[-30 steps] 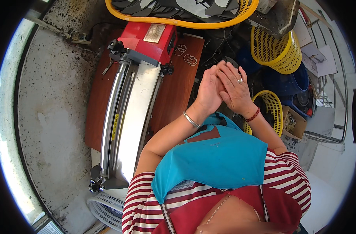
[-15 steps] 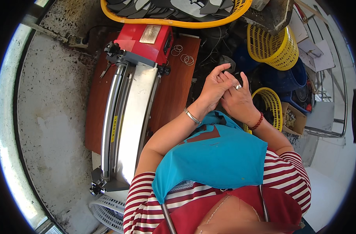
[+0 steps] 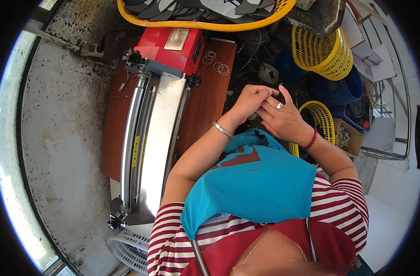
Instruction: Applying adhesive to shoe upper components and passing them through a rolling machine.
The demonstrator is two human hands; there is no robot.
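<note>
My left hand (image 3: 253, 102), with a metal bangle at the wrist, is held up in front of the blue apron (image 3: 258, 184). Its fingers are curled into a pinch at the fingertips of my right hand (image 3: 287, 120). Whatever small thing may be in that pinch is hidden. My right hand shows its back, with a ring on one finger and a red bead bracelet at the wrist. Its fingers reach toward the left hand, and one sticks up apart from the others. Both hands are away from the red machine (image 3: 166, 53) with a long metal roller (image 3: 132, 138).
The machine stands on a brown board (image 3: 207, 96), where thin rings (image 3: 221, 69) lie. A yellow basket (image 3: 205, 25) of dark cut pieces is at the far edge. Yellow baskets (image 3: 332, 57), blue tubs (image 3: 338, 92) and a cardboard box (image 3: 348, 138) stand at the right; a white basket (image 3: 129, 246) is lower left.
My left hand has drawn its spread fingers into a pinch and dropped slightly. The right hand has shifted a little, still meeting the left at the fingertips.
</note>
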